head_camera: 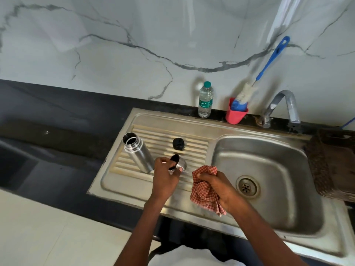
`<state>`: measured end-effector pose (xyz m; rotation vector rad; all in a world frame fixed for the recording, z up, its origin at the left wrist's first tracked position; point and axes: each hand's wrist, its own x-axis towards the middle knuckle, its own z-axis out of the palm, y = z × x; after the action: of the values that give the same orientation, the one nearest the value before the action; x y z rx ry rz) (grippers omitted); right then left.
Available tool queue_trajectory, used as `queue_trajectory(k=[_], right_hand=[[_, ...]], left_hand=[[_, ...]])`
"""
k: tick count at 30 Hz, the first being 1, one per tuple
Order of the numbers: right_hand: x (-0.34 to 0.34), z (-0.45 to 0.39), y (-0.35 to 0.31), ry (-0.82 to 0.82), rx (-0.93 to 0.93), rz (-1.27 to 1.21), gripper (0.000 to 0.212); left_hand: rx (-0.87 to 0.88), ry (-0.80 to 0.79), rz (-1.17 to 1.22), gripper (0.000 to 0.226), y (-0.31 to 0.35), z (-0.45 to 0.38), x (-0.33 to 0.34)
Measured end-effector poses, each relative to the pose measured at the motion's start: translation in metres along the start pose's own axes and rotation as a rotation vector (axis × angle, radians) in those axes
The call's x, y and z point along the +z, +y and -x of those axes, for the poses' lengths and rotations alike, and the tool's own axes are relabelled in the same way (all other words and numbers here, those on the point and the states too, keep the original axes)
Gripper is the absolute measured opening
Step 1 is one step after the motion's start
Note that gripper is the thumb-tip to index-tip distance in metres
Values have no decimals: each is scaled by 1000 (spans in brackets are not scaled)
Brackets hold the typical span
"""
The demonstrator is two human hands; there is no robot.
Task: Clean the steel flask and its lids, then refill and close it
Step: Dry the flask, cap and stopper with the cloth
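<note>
A dark counter [57,120] runs below a marble-patterned wall [115,35] and carries a steel sink [192,120] with a ribbed draining board on the left and a basin on the right. A tap [284,106] stands behind the basin. A brown basket [330,166] sits at the sink's right edge. The flask [137,152] stands uncapped on the draining board, mouth open. A long blue brush [269,62] leans on the wall, its head in a red holder [236,114]. A water bottle [206,99] stands just beside the holder, at the wall. The right hand [221,187] has its fingers bunched round a red checked cloth [205,191], above the board near the basin. The left hand [165,179] pinches a steel cup lid [179,165] in curled fingers, just beside the flask's base. A black inner lid [178,143] rests on the board, apart from both.
</note>
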<state>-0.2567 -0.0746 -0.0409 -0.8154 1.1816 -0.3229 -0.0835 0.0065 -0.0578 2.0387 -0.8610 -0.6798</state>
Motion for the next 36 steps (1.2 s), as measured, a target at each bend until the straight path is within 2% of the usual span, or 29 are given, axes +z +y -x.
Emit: queue_trajectory(k=[7,10,22,25,29,32,36], right_hand=[[19,-10,8,24,8,38,18],[19,-11,9,48,19,-3,21],[-12,-15,4,88,1,-320,18],[-13,-13,3,81,-1,-352,17],[-14,-14,4,61,29,-368,23],[-13,-14,5,45,41,-401,25],[-18,-12,0,40,64,-482,28]], left_hand=[[71,-5,-471,30,-29,8,4],[102,-35,-576,33,-40,9,11],[153,67,-659,44,-52,16,24],[139,59,-703,53,-51,20,21],[132,72,-643,68,-48,28,16],[148,135,-543,59,-36,34,10],[313,243,-324,34,2,18,9]])
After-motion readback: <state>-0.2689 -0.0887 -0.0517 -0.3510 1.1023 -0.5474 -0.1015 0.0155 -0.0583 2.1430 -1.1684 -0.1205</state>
